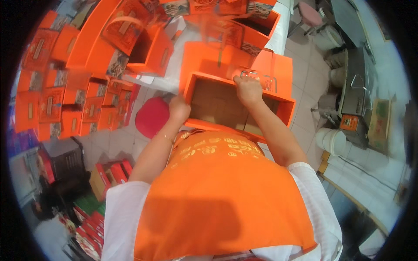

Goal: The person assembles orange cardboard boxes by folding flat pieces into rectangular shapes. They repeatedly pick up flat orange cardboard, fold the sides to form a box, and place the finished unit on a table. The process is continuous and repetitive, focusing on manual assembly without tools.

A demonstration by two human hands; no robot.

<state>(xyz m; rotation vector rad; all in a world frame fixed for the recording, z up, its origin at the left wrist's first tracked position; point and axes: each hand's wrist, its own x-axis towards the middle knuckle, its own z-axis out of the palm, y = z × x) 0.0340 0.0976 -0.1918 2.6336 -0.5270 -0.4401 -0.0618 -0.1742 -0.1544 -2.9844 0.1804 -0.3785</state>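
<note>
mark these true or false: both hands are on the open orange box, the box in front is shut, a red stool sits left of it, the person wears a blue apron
1. Both hands, left hand and right hand, are on the open orange box: true.
2. The box in front is shut: false, its top is open and brown card shows inside.
3. A red stool sits left of the box: true.
4. The person wears a blue apron: false, the apron is orange.

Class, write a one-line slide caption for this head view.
Both hands, left and right, grip the open orange cardboard box.
</note>
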